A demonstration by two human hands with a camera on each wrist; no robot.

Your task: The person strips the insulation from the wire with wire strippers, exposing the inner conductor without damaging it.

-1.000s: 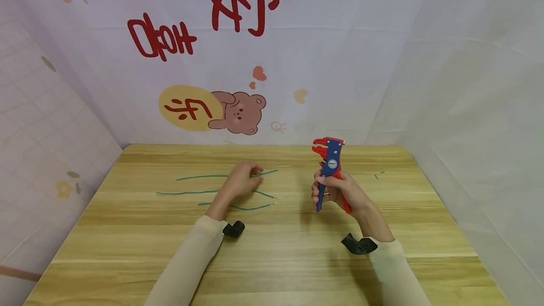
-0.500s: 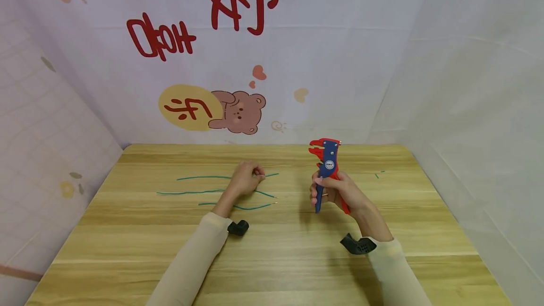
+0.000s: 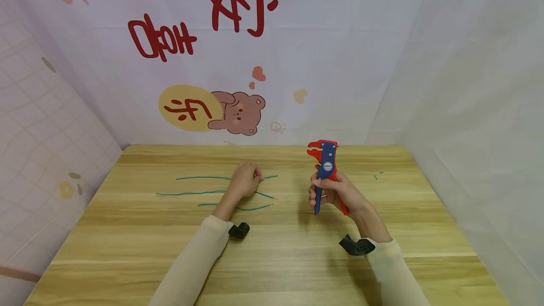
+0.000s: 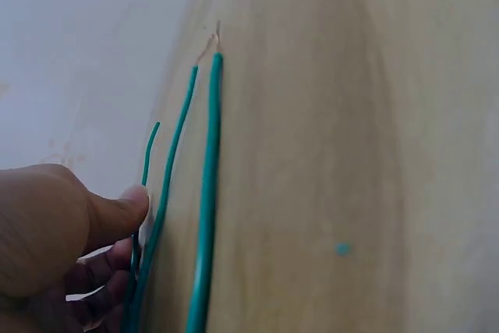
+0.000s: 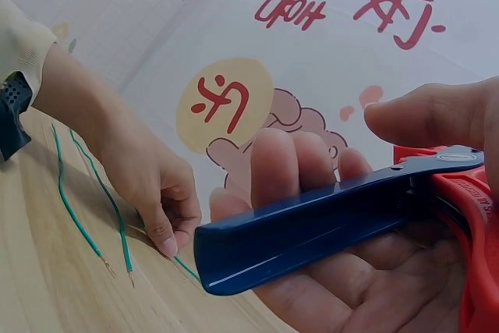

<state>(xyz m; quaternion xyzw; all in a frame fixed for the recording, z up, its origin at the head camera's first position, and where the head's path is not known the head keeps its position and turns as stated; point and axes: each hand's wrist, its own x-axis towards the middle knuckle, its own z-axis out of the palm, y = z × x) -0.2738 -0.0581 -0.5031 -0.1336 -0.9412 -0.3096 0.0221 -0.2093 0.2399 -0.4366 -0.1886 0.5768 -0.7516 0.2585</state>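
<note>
My left hand pinches the farthest of three green wires between thumb and fingers, near its right end. That end is covered in green right to its tip in the left wrist view. Just nearer lie the middle wire and the near wire, both crossed over by my left wrist and hand. Each of these two ends in bare copper strands. My right hand grips the handles of a red and blue wire stripper, held upright with its head pointing left. Nothing shows between its red jaws.
Small green scraps lie on the wooden table at the right. One more green speck shows in the left wrist view. A printed cloth wall rises behind the table, with more cloth at both sides.
My left hand has shifted slightly right along the far wire, and its fingers have closed on it. The far wire's right end lies a little lower. The wire stripper has moved slightly left.
</note>
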